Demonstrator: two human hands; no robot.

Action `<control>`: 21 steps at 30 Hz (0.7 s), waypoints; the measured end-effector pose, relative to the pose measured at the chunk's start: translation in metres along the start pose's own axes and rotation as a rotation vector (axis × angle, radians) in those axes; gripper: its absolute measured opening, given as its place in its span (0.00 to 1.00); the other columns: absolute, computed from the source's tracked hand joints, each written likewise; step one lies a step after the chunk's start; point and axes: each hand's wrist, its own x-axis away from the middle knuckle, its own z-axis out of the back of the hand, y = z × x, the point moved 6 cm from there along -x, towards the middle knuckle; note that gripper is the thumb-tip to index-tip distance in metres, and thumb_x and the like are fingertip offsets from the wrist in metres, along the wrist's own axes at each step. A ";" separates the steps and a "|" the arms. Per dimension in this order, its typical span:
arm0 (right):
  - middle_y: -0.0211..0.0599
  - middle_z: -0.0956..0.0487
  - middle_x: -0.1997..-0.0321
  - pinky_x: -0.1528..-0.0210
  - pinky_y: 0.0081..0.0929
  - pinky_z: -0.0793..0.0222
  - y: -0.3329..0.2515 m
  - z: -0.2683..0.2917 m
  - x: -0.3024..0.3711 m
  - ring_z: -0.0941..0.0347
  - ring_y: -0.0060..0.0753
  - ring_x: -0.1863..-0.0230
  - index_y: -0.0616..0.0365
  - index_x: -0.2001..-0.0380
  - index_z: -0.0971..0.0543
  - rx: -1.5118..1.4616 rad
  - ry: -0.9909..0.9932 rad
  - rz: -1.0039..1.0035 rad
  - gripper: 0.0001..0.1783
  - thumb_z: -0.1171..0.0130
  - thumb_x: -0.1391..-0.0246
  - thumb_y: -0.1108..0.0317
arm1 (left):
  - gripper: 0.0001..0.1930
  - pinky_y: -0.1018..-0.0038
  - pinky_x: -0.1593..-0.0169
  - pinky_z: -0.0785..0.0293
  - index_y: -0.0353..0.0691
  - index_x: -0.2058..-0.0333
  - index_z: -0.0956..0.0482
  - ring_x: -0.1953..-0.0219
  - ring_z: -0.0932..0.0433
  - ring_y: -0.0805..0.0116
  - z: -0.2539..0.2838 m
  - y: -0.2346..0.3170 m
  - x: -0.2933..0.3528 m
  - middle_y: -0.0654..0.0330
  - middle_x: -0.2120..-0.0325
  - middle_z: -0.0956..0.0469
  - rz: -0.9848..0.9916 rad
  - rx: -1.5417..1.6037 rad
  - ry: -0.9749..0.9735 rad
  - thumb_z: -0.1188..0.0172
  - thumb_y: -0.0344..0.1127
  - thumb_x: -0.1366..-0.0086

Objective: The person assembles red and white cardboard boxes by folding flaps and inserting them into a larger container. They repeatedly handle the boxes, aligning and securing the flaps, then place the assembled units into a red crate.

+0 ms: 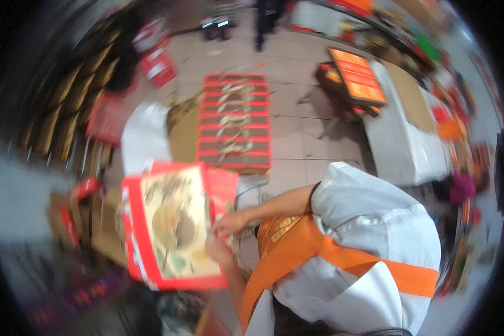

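Observation:
In front of me, at the lower left, lies a flat red-bordered piece [176,224] with a cream panel that bears a printed picture of round and leafy shapes. It looks like a box lid or a stack of packaging, too blurred to tell which. At its right edge my right hand [231,224] is closed, fingers bent together; what they pinch is hidden. Just below, my left hand [219,250] reaches over the same edge, its fingers smeared by motion. More red sheets [223,190] stick out beneath the piece, beside my right hand.
Beyond it stands a long stack of red-and-brown boxes [234,120] with pale strips on top. A white-covered table [400,143] is at the right, near an orange-topped stand [357,75]. Gold-and-black stacks [75,101] line the left. Another person's legs [261,25] show at the far side.

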 end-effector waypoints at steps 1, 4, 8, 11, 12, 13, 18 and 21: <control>0.48 0.22 0.61 0.56 0.35 0.32 -0.011 0.003 0.005 0.27 0.45 0.59 0.60 0.54 0.27 -0.018 0.044 0.123 0.22 0.48 0.47 0.55 | 0.18 0.61 0.58 0.29 0.31 0.62 0.24 0.68 0.24 0.55 0.019 -0.012 -0.006 0.49 0.71 0.22 -0.057 0.026 0.091 0.52 0.42 0.37; 0.46 0.23 0.56 0.53 0.32 0.32 0.019 0.033 0.038 0.27 0.40 0.55 0.58 0.51 0.29 -0.045 0.179 0.018 0.22 0.49 0.45 0.58 | 0.13 0.75 0.78 0.27 0.36 0.57 0.32 0.76 0.25 0.63 0.069 -0.089 -0.034 0.55 0.73 0.25 0.338 0.820 0.211 0.49 0.38 0.37; 0.36 0.23 0.54 0.55 0.28 0.29 0.142 0.101 0.177 0.27 0.29 0.55 0.56 0.48 0.30 -0.337 0.470 -0.571 0.21 0.50 0.42 0.58 | 0.21 0.73 0.72 0.27 0.41 0.53 0.34 0.73 0.26 0.69 0.118 -0.114 -0.052 0.59 0.70 0.26 0.349 0.294 -0.252 0.40 0.40 0.43; 0.31 0.24 0.53 0.58 0.26 0.30 0.213 0.152 0.341 0.28 0.25 0.59 0.53 0.47 0.30 -0.655 0.996 -0.700 0.24 0.47 0.43 0.54 | 0.36 0.67 0.51 0.30 0.33 0.41 0.43 0.53 0.28 0.59 0.145 -0.076 -0.045 0.49 0.53 0.30 0.420 -0.068 -0.280 0.37 0.38 0.44; 0.33 0.24 0.52 0.55 0.29 0.30 0.238 0.173 0.400 0.27 0.28 0.56 0.56 0.48 0.29 -0.639 1.149 -0.803 0.23 0.47 0.43 0.55 | 0.36 0.67 0.50 0.31 0.32 0.41 0.43 0.52 0.29 0.58 0.129 -0.039 -0.062 0.49 0.52 0.30 0.291 -0.039 -0.264 0.38 0.38 0.44; 0.35 0.24 0.51 0.52 0.33 0.30 0.257 0.196 0.462 0.27 0.31 0.54 0.58 0.50 0.28 -0.499 1.261 -0.924 0.22 0.46 0.43 0.57 | 0.35 0.67 0.48 0.33 0.31 0.41 0.43 0.50 0.30 0.58 0.115 -0.002 -0.070 0.49 0.52 0.30 0.226 -0.047 -0.219 0.38 0.38 0.43; 0.49 0.23 0.57 0.53 0.37 0.32 0.358 0.351 0.710 0.27 0.46 0.53 0.59 0.52 0.30 0.004 1.739 -1.104 0.26 0.42 0.49 0.54 | 0.27 0.68 0.43 0.38 0.29 0.44 0.39 0.47 0.32 0.60 -0.076 0.202 -0.099 0.49 0.49 0.31 0.001 0.025 -0.092 0.44 0.35 0.38; 0.54 0.28 0.48 0.46 0.40 0.36 0.411 0.426 0.798 0.32 0.51 0.46 0.62 0.47 0.32 0.310 1.811 -1.174 0.32 0.43 0.49 0.52 | 0.22 0.71 0.43 0.38 0.29 0.46 0.35 0.48 0.31 0.64 -0.294 0.322 -0.119 0.52 0.50 0.29 -0.200 0.109 -0.503 0.47 0.34 0.36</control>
